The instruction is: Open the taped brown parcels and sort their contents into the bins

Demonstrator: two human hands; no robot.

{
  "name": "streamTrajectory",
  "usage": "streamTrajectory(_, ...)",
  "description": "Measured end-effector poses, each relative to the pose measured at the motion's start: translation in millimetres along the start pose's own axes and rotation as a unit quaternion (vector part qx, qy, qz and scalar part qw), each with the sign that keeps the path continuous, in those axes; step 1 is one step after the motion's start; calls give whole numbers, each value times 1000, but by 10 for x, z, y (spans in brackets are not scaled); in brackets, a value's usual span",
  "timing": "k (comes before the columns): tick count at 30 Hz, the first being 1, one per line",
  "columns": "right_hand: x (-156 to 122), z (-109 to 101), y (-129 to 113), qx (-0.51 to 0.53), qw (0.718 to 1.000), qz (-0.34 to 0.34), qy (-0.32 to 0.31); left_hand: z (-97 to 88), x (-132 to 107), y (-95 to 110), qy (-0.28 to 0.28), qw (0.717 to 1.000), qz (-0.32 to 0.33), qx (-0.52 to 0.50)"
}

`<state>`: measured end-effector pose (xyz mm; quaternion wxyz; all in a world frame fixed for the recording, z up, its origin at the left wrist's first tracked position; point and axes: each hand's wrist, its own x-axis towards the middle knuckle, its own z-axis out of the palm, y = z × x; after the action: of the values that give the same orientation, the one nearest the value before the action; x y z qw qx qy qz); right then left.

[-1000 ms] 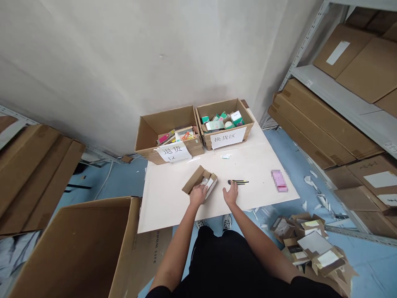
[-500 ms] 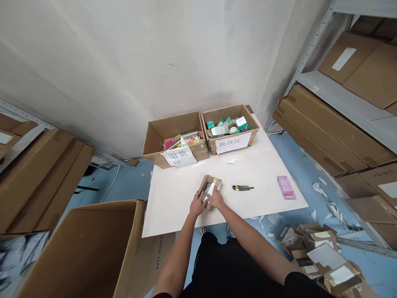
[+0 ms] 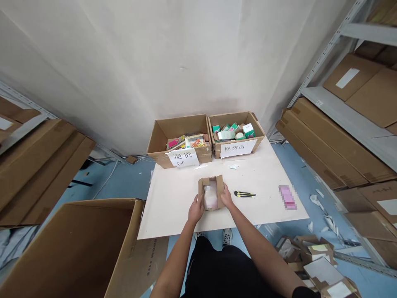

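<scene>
A small cardboard box [image 3: 220,192] with its flaps spread open is held between my two hands over the table. Inside it lies something in whitish, see-through wrapping [image 3: 211,196]; its kind cannot be made out. My left hand [image 3: 196,209] grips the box's left side, and my right hand [image 3: 226,196] grips its right side. Just right of the box, a black and yellow box cutter [image 3: 245,194] lies on the white tabletop [image 3: 173,211]. A blurred-out pink item [image 3: 288,197] lies farther right on the table.
Two labelled cardboard bins stand at the table's back: the left bin [image 3: 161,156] with mixed packages, the right bin [image 3: 259,138] with green-and-white boxes. A large open carton [image 3: 130,231] stands at left. Opened boxes [image 3: 322,265] litter the floor at right, below a loaded shelf [image 3: 338,103].
The small box's flaps have been spread apart, so its wrapped contents now show. My right hand has shifted from its top to its right side. The view has tilted slightly.
</scene>
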<state>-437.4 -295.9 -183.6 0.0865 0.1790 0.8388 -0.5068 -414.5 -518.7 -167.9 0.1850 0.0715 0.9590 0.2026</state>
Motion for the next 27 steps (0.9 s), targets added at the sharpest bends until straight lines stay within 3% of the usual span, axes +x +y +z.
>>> streamTrajectory(3,-98,-71,151,-101,993,-38,48,-25,62,42,-11,1000,11,15)
streamTrajectory(5,-139,-31,163,-184,979,-80,49,-40,101,69,-22,999,6,25)
streamTrajectory(10,-60,263,-114,-287,936,-205,-12,-146,132,-68,-14,997,-45,64)
streamTrajectory(13,59,525,-381,-313,908,-262,-97,-259,96,-279,-10,996,-56,67)
streamTrajectory(16,170,836,-621,-349,885,-245,-187,-360,56,-489,-19,997,-43,59)
streamTrajectory(19,236,1126,-780,-367,881,-207,-216,-415,37,-669,-27,998,-20,48)
streamTrajectory(23,198,1346,-852,-366,893,-172,-199,-439,44,-867,-27,998,5,52)
streamTrajectory(27,65,1403,-852,-363,911,-153,-122,-477,90,-985,-13,998,32,58)
